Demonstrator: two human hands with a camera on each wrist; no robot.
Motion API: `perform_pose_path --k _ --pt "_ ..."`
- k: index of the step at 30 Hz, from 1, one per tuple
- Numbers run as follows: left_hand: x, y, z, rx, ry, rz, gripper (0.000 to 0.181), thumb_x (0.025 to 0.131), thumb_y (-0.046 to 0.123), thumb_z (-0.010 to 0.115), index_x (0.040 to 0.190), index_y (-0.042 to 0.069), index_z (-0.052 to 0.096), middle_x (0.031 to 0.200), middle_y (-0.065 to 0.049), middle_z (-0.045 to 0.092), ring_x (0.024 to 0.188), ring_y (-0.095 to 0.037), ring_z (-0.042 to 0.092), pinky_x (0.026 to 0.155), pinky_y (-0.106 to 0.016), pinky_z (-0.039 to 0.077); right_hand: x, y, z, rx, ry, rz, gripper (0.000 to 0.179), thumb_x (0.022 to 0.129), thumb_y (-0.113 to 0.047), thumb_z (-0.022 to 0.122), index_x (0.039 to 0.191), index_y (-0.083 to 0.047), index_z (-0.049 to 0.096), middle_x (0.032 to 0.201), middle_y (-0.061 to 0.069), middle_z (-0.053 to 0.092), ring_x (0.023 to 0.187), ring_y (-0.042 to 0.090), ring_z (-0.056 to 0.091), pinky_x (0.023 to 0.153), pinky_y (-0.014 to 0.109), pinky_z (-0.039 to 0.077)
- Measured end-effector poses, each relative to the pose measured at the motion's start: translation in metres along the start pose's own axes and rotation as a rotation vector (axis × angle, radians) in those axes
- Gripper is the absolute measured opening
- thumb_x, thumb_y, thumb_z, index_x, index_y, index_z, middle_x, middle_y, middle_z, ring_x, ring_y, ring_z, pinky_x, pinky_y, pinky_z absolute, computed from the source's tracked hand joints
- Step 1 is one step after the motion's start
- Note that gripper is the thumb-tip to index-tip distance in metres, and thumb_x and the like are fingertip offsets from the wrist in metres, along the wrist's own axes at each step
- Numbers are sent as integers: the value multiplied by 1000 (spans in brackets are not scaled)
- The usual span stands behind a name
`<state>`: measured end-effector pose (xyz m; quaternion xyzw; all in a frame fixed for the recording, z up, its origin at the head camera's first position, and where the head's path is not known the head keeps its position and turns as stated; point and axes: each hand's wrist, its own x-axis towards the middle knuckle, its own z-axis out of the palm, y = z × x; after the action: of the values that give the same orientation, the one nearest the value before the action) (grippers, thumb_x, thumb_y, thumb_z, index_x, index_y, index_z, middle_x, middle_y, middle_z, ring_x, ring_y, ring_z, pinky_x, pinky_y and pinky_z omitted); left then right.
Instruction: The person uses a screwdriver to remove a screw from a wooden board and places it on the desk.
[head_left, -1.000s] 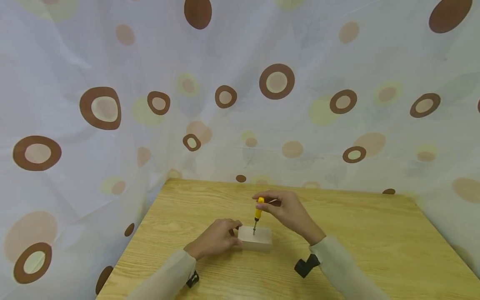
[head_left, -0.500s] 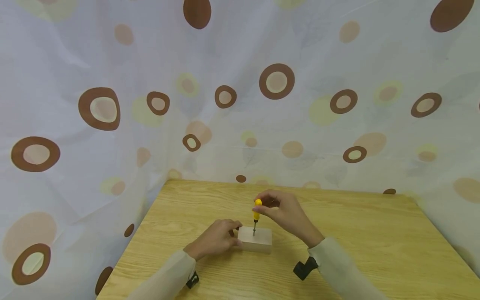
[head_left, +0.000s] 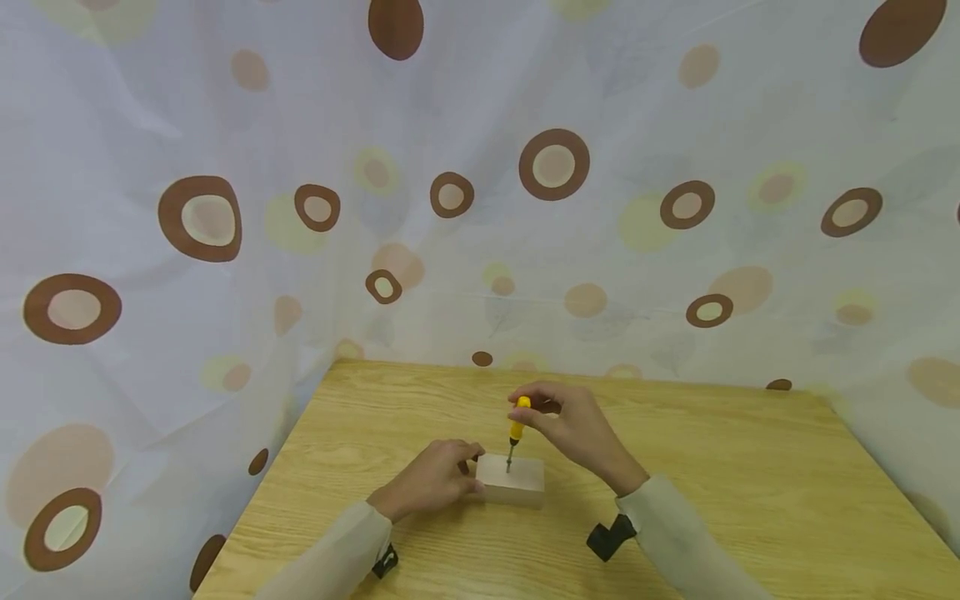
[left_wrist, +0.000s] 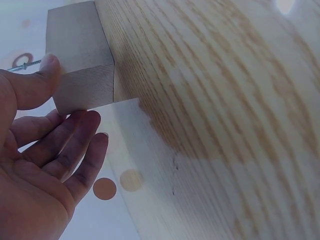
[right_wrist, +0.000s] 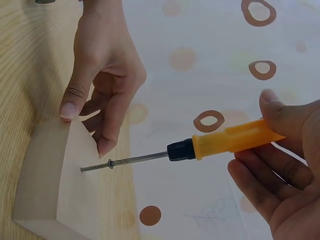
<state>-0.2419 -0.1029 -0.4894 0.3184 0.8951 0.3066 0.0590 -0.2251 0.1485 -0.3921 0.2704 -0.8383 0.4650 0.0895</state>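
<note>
A pale wooden block [head_left: 517, 472] lies on the table, with a screw [right_wrist: 96, 167] standing up out of its top face. My left hand [head_left: 433, 477] grips the block's left end, thumb on the near side and fingers on the far side. In my right hand [head_left: 573, 427] is a screwdriver [right_wrist: 220, 144] with a yellow handle and black collar, pinched near the handle's end between thumb and fingers. The screwdriver's tip meets the screw head, and the shaft leans slightly to the right in the head view. Much of the screw's thread shows above the wood.
The wood-grain table [head_left: 720, 467] reaches back to a white curtain [head_left: 480, 250] printed with brown and beige circles, which also hangs along the left and right sides. A black wrist mount [head_left: 611, 536] hangs below my right sleeve.
The screwdriver handle tipped left toward upright half a second ago and now leans right again, my right fingers shifting around it. The left hand and block stay in place.
</note>
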Motion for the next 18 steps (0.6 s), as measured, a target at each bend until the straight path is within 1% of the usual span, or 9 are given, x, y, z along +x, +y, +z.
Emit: perform_pose_path --k 2,3,5,6,8,10,13,15,18 --pt "0 0 0 0 0 2 43 91 23 81 128 4 69 123 -5 71 91 -5 66 78 -22 54 0 0 2 -2 39 37 25 91 -29 81 113 -20 75 100 -6 74 85 11 71 76 32 58" --pt "-1 0 0 -5 0 0 43 91 23 81 128 4 69 123 -5 71 91 -5 66 78 -22 54 0 1 3 4 58 52 27 89 -29 82 111 -18 75 98 -6 74 84 13 71 75 32 58" --pt "0 0 0 -8 0 1 43 91 23 81 128 4 69 123 -5 71 91 -5 66 78 -22 55 -1 1 4 25 88 68 27 86 -28 85 108 -15 75 95 -6 74 82 14 71 74 30 58" --pt "0 0 0 -10 1 -1 43 91 23 81 128 4 69 123 -5 71 91 -5 66 78 -22 55 -1 2 4 44 88 69 26 86 -27 85 107 -15 75 94 -5 74 81 15 72 74 30 58" --pt "0 0 1 -14 1 -5 44 92 23 80 129 4 68 124 -5 71 92 -5 66 79 -22 54 -1 2 3 91 59 56 21 87 -23 84 104 -13 76 96 -4 75 83 17 73 76 31 59" --pt "0 0 1 -11 4 2 44 92 23 80 130 3 68 124 -6 71 92 -6 66 79 -22 55 -1 1 1 127 -1 36 16 91 -19 80 107 -14 77 101 -3 75 87 16 74 79 32 60" --pt "-1 0 0 -12 8 10 45 92 22 80 130 2 68 124 -6 71 92 -7 67 79 -22 55 1 -1 -1 141 -79 9 18 96 -18 75 113 -17 77 111 -2 75 96 15 73 85 34 59" --pt "-1 0 0 -15 9 11 45 92 22 80 130 2 68 124 -6 71 92 -7 67 78 -22 55 1 -2 -1 112 -86 0 21 97 -22 74 117 -21 77 113 -3 75 99 15 73 86 34 58" --pt "-1 -1 1 -15 8 10 45 92 23 80 130 3 68 124 -6 71 92 -6 66 78 -21 55 0 -2 0 71 -49 6 24 94 -27 77 118 -23 76 111 -3 75 96 15 72 83 34 58"
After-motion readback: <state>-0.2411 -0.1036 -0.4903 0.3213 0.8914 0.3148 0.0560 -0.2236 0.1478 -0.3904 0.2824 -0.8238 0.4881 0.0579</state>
